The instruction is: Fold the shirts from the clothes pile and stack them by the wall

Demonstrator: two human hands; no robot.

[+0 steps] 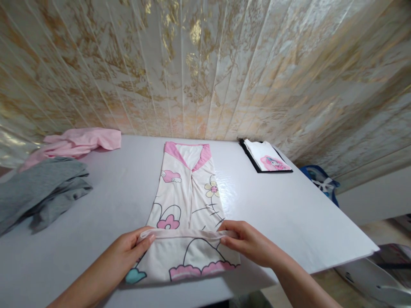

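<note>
A cream-white printed shirt (178, 192) with pink neck trim lies lengthwise in front of me, its neck end toward the wall. Pink hearts, flowers and black outlines show on it. Its near end is turned up, so a folded layer with an edge runs across it. My left hand (133, 246) pinches the left end of that edge between thumb and fingers. At the right end, my right hand (247, 241) grips the same edge, thumb near side and fingers beyond. Both hands rest low over the table, roughly level with each other.
The white table (289, 214) carries a grey garment (45, 188) and a crumpled pink garment (80, 143) on the left. At back right sits a folded white shirt (266, 154) on something black. A blue bag (321, 182) is beyond the right edge. Patterned curtain (192, 64) stands behind.
</note>
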